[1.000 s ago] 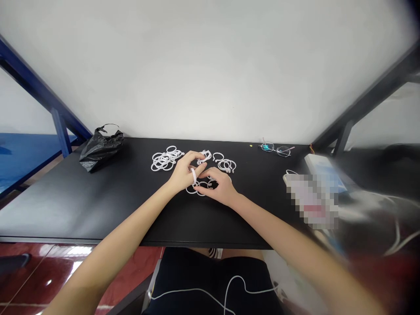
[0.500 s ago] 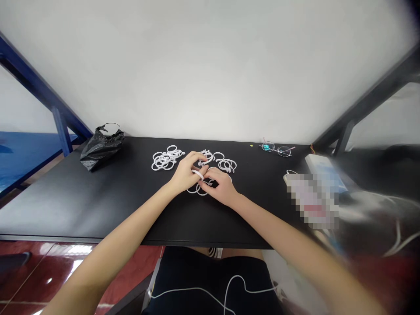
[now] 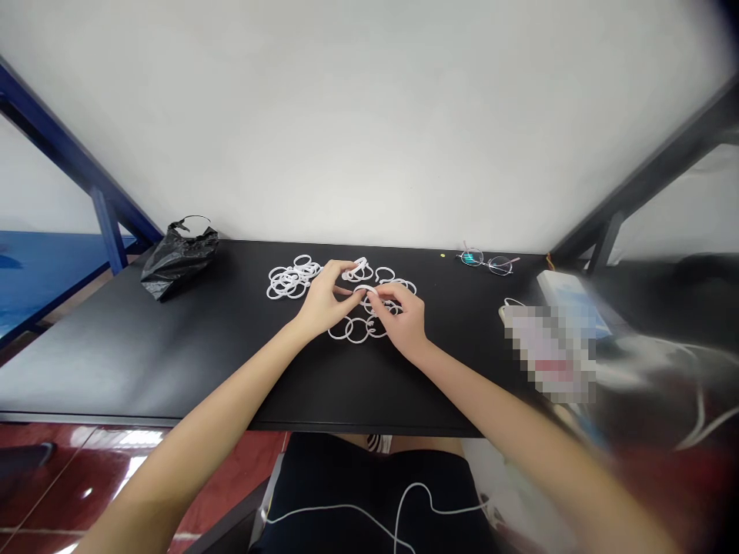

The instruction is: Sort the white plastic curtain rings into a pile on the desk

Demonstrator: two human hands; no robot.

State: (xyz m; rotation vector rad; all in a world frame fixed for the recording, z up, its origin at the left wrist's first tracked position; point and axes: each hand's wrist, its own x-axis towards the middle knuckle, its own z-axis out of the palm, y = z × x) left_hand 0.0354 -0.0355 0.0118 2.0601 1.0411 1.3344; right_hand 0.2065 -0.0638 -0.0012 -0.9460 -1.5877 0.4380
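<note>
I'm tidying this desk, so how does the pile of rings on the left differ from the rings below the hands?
The pile of rings is stacked and overlapping, while the rings below the hands lie mostly side by side. The pile is a tight cluster; the others spread in a loose row. Both are thin white rings on the black desk.

This seemed a home room, maybe a study corner: a black desk on a blue metal frame stood against a white wall, over glossy red floor tiles (a pair of spectacles lay on the desk).
</note>
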